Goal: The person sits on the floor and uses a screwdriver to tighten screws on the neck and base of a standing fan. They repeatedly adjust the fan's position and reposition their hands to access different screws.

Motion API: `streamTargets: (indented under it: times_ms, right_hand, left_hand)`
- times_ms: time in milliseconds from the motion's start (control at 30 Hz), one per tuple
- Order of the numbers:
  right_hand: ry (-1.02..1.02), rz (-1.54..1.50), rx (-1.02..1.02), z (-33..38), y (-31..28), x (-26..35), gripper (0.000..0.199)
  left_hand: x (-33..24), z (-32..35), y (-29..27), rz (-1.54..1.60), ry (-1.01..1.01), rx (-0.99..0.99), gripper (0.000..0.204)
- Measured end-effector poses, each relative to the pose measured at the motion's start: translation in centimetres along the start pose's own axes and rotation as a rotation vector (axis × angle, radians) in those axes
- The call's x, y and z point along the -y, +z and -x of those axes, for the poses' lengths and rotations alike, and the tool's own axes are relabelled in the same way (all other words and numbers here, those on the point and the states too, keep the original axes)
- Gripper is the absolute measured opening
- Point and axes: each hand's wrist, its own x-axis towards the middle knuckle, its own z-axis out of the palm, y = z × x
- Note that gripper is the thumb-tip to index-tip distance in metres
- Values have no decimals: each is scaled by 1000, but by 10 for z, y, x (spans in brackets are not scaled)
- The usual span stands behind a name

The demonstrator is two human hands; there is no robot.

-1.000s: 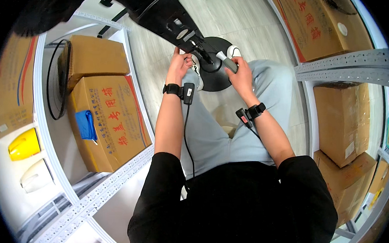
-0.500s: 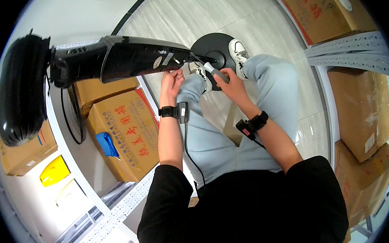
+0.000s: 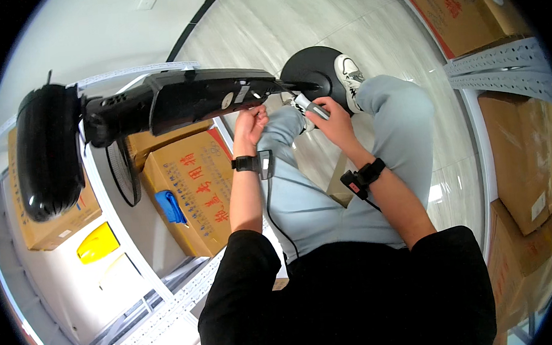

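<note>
A long black appliance column point(image 3: 185, 105) stretches across the upper left, with a bulky rounded black head point(image 3: 49, 153) at its far-left end. A round black base point(image 3: 304, 61) rests on the floor at its other end. My right hand point(image 3: 336, 124) grips a screwdriver point(image 3: 313, 108) by its grey and white handle, the thin shaft pointing toward the column's lower end. Just under that end is my left hand point(image 3: 251, 124), its fingers curled inward; whatever they may hold is hidden.
Metal shelving on the left holds cardboard boxes point(image 3: 193, 195), a blue pouch-like item point(image 3: 170, 207), a yellow piece point(image 3: 97, 243) and a round black grille point(image 3: 123, 174). More boxes point(image 3: 515, 160) fill a right-hand rack. My shoes point(image 3: 350, 81) are beside the base.
The whole view has shifted slightly, so things appear a little lower and farther right. Both hands keep nearly the same places by the column, the screwdriver still in my right hand.
</note>
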Motion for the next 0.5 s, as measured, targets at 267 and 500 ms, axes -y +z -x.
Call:
streamTargets:
  times_ms: [267, 500]
  right_hand:
    - [372, -506, 171, 2, -10, 21, 45]
    - [494, -565, 227, 15, -23, 23, 43]
  left_hand:
    - [5, 15, 12, 94, 153, 12, 37]
    - [30, 26, 7, 343, 51, 111, 34]
